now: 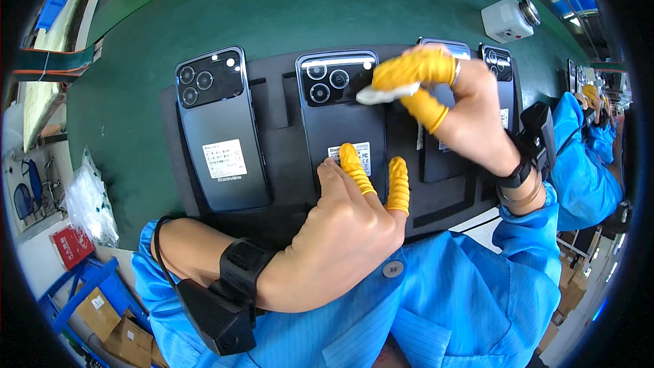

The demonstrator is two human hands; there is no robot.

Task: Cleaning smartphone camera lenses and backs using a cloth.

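Four dark smartphones lie back up in a row, with camera lenses at their far ends. My left hand [340,232], with yellow cots on two fingers, rests on the second phone [344,123]. Its fingers are stretched apart, one on the white label [364,163], another by the phone's right edge. Closed in a pinch, my right hand [453,92] holds a small white cloth [388,94] at that phone's camera panel; motion blurs it slightly. The leftmost phone [221,129] lies untouched. My right hand partly covers the third phone [439,157]; the fourth phone [496,61] is beyond it.
Under the phones is a black foam tray [276,102] with cut-outs, on a green mat [272,13]. A white bottle with a metal top [509,20] stands at the far right. Clear plastic bags [92,204] hang at the left. A blue-sleeved person [582,157] works at the right.
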